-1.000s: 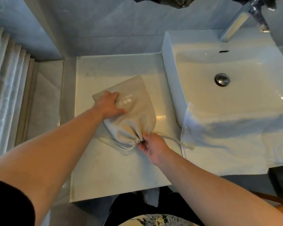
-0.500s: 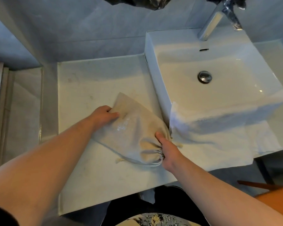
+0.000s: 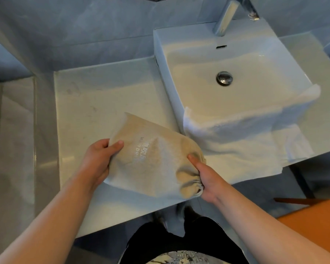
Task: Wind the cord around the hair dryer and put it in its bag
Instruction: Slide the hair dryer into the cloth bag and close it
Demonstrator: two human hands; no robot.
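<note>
Bagging approx. complete: L hand [image 3: 98,159] fingers gripped the bag [image 3: 152,162] base, R hand [image 3: 208,180] fingers pinched its cinched neck, dryer presumably inside; next move req'd lowering onto the tabletop [image 3: 95,103].

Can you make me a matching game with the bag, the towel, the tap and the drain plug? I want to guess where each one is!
Things:
1. bag
2. towel
3. tap
4. drain plug

Places:
A. in the bottom of the sink
B. draped over the sink's front edge
C. held between the left hand and the right hand
D. standing at the back of the sink

Pairs: 1-C, 2-B, 3-D, 4-A.
</note>
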